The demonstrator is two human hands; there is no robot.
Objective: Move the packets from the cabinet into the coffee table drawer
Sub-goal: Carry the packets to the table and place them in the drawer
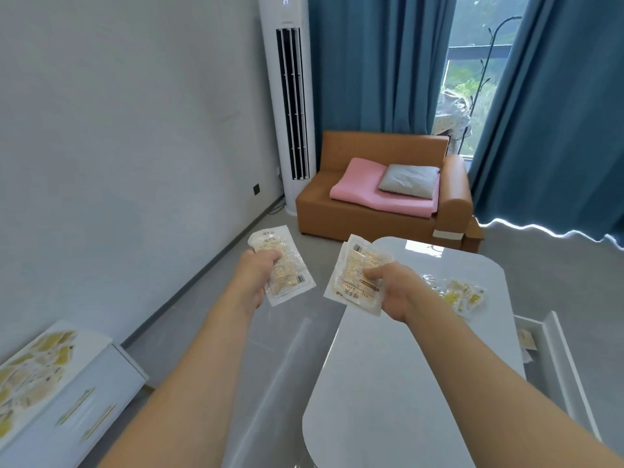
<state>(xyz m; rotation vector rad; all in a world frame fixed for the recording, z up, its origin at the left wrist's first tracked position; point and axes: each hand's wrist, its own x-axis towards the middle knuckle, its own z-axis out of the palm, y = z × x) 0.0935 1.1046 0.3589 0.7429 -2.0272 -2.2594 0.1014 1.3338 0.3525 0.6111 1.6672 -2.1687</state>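
Coffee table, white and glossy, fills the lower centre and right of the frame. Its drawer is pulled open at the right edge; a packet or two seem to lie inside, partly hidden. Cabinet sits at lower left, its top covered with a heap of packets not yet moved. A smaller loose pile of sachets lies on the table top, right of centre.

Two packets are carried in mid-frame. Left packet is gripped by the left hand, fingers curled round its near edge, over the floor just left of the table. Right packet is pinched by the right hand, thumb on top and fingers beneath, over the table's far left corner.

Step in hand, as judged: transfer to the drawer. Both packets are best swung to the right across the table and lowered flat into the open drawer, one after the other, so neither is caught on the drawer wall. The thin film looks slippery, so grips should be kept firm until the packets are inside. The sachets on the table should be cleared without being swept off.
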